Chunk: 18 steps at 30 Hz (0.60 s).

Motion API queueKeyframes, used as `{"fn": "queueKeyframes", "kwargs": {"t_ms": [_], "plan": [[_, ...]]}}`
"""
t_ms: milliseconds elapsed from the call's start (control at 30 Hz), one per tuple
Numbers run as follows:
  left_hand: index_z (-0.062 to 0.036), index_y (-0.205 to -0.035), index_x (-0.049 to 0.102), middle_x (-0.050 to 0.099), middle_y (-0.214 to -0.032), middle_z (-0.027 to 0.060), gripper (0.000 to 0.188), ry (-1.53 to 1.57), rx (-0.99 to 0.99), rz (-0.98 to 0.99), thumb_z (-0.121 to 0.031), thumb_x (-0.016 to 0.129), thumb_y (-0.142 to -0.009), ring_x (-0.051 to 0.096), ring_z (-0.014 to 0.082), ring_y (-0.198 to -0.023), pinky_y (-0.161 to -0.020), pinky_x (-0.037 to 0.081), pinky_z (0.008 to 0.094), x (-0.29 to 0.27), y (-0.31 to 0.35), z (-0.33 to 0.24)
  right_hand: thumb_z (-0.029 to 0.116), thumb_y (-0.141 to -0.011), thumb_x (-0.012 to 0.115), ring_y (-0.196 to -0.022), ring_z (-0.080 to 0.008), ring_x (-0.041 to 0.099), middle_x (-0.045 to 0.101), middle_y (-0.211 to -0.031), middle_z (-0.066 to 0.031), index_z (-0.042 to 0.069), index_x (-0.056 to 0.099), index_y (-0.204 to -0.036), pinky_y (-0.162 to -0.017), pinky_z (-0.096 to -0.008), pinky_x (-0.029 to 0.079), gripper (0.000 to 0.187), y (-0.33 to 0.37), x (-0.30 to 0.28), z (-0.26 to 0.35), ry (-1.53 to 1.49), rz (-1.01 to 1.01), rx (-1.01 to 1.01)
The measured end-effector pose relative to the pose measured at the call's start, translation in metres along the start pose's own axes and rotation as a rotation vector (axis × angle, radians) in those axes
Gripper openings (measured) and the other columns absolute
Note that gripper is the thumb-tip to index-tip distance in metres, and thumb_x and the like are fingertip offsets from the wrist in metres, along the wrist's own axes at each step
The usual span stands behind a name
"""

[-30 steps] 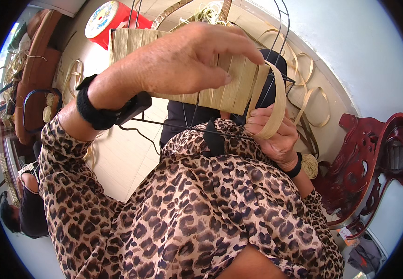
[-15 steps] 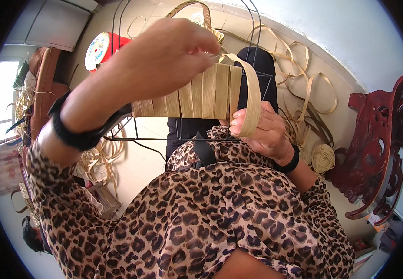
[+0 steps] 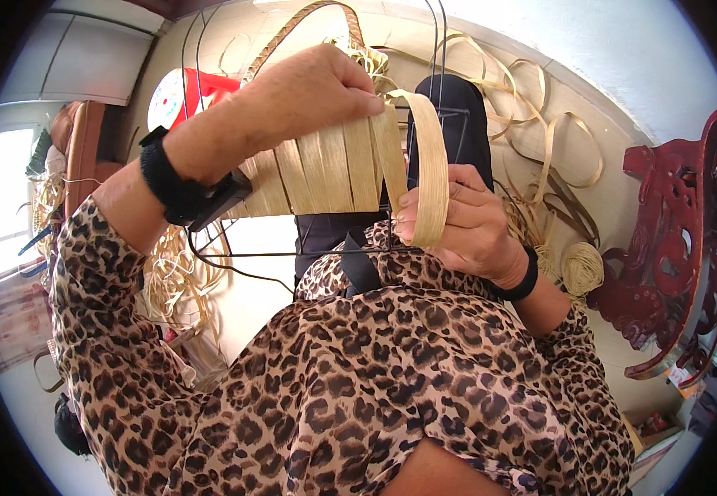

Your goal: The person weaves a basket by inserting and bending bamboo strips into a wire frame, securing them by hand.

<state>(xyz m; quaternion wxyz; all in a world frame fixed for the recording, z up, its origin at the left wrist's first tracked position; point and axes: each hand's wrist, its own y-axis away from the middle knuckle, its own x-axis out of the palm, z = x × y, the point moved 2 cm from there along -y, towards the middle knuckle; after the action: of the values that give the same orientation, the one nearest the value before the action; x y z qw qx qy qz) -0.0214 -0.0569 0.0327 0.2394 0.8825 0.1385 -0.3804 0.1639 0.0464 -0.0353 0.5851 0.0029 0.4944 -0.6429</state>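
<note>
A black wire frame (image 3: 296, 252) lies across my lap, its middle wrapped in side-by-side bands of flat tan strip (image 3: 325, 178). My left hand (image 3: 325, 83) is closed at the far edge of the wrapping, thumb and fingertips against the strip there; its palm side is hidden. From that spot the loose strip (image 3: 431, 157) arches over to the right and comes down to my right hand (image 3: 466, 223). The right fingers are bent around the strip near the frame's near side, partly covered by the loop.
Beyond the frame stand a basket with a braided handle (image 3: 301, 23) and a red container (image 3: 222, 85). Loose strips (image 3: 553, 136) curl over the floor at right, near a ball of cord (image 3: 582, 269). A carved dark red chair (image 3: 673, 256) stands at far right.
My left hand has come down from above the frame to the wrapping's far edge. The frame and the strip loop have shifted slightly left; my right hand keeps its hold.
</note>
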Motion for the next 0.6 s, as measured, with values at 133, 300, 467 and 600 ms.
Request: {"fn": "queueKeyframes", "kwargs": {"t_ms": [133,300,467,600], "plan": [[-0.0045,-0.077,0.065,0.051,-0.061,-0.0067,0.020,0.297,-0.040,0.039,-0.022,0.061,-0.086,0.042,-0.0006,-0.050,-0.045,0.035,0.0177,-0.008,0.003,0.004,0.004,-0.065,0.071,-0.082,-0.0202,0.064,0.066,-0.084,-0.0020,0.009,0.068,-0.079,-0.075,-0.0332,0.043,0.016,-0.019,-0.025,0.007,0.073,0.010,-0.044],[-0.0043,-0.080,0.065,0.052,-0.059,-0.0077,0.020,0.523,-0.034,-0.089,-0.023,0.061,-0.086,0.041,0.0000,-0.047,-0.043,0.034,0.0176,-0.002,0.002,-0.005,0.004,-0.065,0.070,-0.082,-0.0203,0.064,0.065,-0.083,-0.0021,0.009,0.068,-0.078,-0.072,-0.0318,0.041,0.015,-0.028,-0.052,0.018,0.134,0.037,-0.028],[-0.0049,-0.084,0.065,0.056,-0.061,-0.0061,0.022,0.637,0.054,0.081,-0.025,0.058,-0.087,0.047,0.0000,-0.050,-0.045,0.037,0.0162,0.005,-0.009,0.008,0.006,-0.061,0.068,-0.079,-0.0170,0.061,0.064,-0.083,-0.0007,0.008,0.065,-0.072,-0.072,-0.0310,0.040,0.012,-0.034,-0.058,0.031,0.206,0.087,-0.020],[-0.0054,-0.083,0.065,0.056,-0.060,-0.0059,0.023,0.736,0.089,0.010,-0.025,0.056,-0.088,0.047,-0.0002,-0.049,-0.043,0.036,0.0162,0.023,-0.014,0.016,0.007,-0.052,0.072,-0.074,-0.0202,0.058,0.062,-0.082,-0.0013,0.009,0.068,-0.077,-0.073,-0.0350,0.041,0.025,-0.028,-0.052,0.025,0.182,0.109,0.024]]}}
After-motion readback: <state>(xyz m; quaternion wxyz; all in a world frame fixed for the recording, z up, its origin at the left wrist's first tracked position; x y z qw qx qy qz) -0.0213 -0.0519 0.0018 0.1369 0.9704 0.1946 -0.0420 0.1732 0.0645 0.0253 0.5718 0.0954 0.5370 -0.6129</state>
